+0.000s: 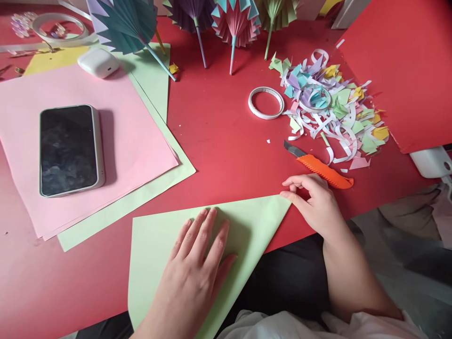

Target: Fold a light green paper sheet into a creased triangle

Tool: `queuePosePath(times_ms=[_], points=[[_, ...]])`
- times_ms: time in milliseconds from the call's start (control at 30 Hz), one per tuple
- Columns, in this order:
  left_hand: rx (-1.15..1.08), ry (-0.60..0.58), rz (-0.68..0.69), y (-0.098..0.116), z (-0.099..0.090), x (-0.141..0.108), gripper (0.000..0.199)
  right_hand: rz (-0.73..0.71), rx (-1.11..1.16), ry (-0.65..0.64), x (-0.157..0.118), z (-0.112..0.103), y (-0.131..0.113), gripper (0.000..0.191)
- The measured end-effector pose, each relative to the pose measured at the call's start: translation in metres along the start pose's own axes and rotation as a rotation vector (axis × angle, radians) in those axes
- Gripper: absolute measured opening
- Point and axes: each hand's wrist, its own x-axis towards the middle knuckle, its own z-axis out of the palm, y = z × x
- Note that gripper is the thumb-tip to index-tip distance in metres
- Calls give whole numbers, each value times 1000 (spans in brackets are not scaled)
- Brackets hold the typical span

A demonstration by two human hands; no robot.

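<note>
A light green sheet of paper (pixel 155 245) lies at the table's front edge, its right side folded over on a slant. My left hand (pixel 201 259) rests flat on it with the fingers stretched out. At the sheet's pointed right corner, my right hand (pixel 314 202) pinches the paper between thumb and fingers. Just beyond that hand lies an orange craft knife (pixel 325 170) with its blade out, pointing left. The lower part of the sheet runs under my left forearm and past the table edge.
On pink paper sheets (pixel 141 150) at left lie a phone (pixel 68 150) and a white earbud case (pixel 98 63). A tape roll (pixel 266 102) sits near a heap of paper scraps (pixel 339 108). Several folded paper fans (pixel 235 23) on sticks stand along the back of the red table (pixel 219 155).
</note>
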Motion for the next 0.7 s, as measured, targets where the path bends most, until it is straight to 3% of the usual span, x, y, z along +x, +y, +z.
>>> queuePosePath(times_ms=[700], points=[[-7,-19,-18,0,-1,-1,43,-23,-62,-26,3,0,0,6]])
